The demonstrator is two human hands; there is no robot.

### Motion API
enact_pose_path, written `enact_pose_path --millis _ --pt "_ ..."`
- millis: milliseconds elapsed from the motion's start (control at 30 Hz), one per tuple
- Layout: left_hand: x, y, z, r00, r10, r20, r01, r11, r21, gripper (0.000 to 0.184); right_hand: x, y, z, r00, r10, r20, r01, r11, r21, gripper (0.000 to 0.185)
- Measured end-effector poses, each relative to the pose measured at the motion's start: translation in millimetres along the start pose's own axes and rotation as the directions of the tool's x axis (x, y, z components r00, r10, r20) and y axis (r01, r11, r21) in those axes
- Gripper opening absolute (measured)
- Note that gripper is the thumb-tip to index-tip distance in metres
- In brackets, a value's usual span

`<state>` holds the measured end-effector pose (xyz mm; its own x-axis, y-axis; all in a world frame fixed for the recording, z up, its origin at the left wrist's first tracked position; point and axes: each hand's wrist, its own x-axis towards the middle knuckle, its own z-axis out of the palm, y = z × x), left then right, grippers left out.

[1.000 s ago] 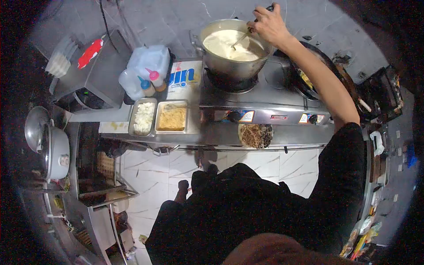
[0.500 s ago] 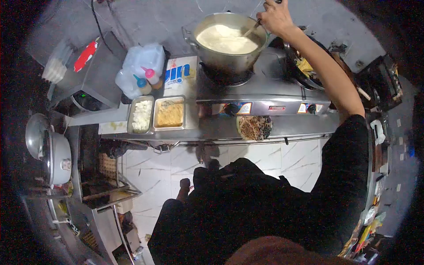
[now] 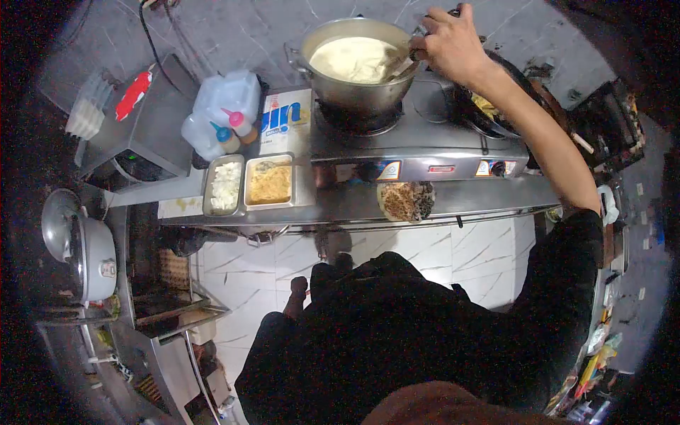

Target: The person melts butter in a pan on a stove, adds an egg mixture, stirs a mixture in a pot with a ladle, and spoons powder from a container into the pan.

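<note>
My right hand point(image 3: 453, 42) is wrapped around the dark handle of a spatula point(image 3: 405, 69). The spatula's lower part slants into the large metal pot point(image 3: 365, 92), at its right inner side. Pale, creamy liquid point(image 3: 354, 60) fills much of the pot, which stands on the left burner of the stove point(image 3: 425, 152). Low beside my body, well below the counter, my left hand point(image 3: 299, 286) is curled closed; whatever it may hold is hidden. A wok point(image 3: 489, 106) with yellow food sits on the right burner, partly behind my right forearm.
Left of the stove stand a tray of white cubes point(image 3: 226, 185), a tray of orange-yellow paste point(image 3: 270, 185), squeeze bottles point(image 3: 239, 122) and plastic containers point(image 3: 227, 99). A round mottled item point(image 3: 407, 201) lies on the counter's front. Far left is a rice cooker point(image 3: 98, 258).
My right hand has shifted slightly right and down, bringing the spatula closer to the pot's right rim. The liquid's surface looks stirred. My left hand stays low and closed.
</note>
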<state>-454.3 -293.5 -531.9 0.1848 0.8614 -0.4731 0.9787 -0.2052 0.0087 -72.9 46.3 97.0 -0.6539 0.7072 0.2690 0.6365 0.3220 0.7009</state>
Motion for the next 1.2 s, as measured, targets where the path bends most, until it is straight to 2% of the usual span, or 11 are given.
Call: enact_pose_path --millis 100,133,233,367,567,667,767,867,967,1067,1200 --pt "0 -1 5 1.0 -0.011 0.006 0.011 1.0 -0.01 0.036 14 -13 4 0.968 -0.029 -0.251 0.051 0.995 0.083 0.014" --pt "-1 -1 6 1.0 -0.013 0.009 0.013 1.0 -0.011 0.035 22 -18 7 0.973 -0.023 -0.232 0.051 0.992 0.117 0.013" --pt "-4 -2 9 1.0 -0.021 0.012 0.021 1.0 -0.022 0.034 44 -28 13 0.951 -0.037 -0.308 0.071 0.992 0.1 0.013" --pt "-10 -4 13 0.999 -0.03 0.016 0.031 0.999 -0.033 0.033 74 -35 28 0.986 0.023 -0.167 -0.012 0.998 0.067 0.016" --pt "-18 -3 17 0.999 -0.045 0.023 0.046 0.998 -0.049 0.031 107 -30 69 0.992 0.078 -0.095 -0.079 0.997 -0.011 0.02" --pt "-21 -3 20 0.998 -0.048 0.028 0.05 0.997 -0.052 0.03 102 -22 83 0.98 0.13 -0.148 -0.132 0.991 -0.004 0.022" --pt "-22 -1 22 0.998 -0.05 0.03 0.052 0.997 -0.055 0.029 85 -20 65 0.987 0.157 -0.04 -0.155 0.986 0.057 0.022" --pt "-20 1 20 0.998 -0.052 0.031 0.054 0.997 -0.061 0.028 68 -15 79 0.97 0.144 -0.194 -0.136 0.989 0.057 0.02" --pt "-17 2 15 0.998 -0.049 0.031 0.051 0.997 -0.062 0.027 42 -16 35 0.991 0.067 -0.115 -0.047 0.984 0.171 0.018" --pt "-12 1 14 0.998 -0.049 0.028 0.05 0.997 -0.054 0.026 30 -18 17 0.999 0.044 0.009 -0.045 0.998 0.055 0.018" --pt "-8 1 11 0.998 -0.05 0.023 0.051 0.997 -0.054 0.025 16 -16 10 0.995 0.034 -0.094 -0.024 0.994 0.103 0.016"
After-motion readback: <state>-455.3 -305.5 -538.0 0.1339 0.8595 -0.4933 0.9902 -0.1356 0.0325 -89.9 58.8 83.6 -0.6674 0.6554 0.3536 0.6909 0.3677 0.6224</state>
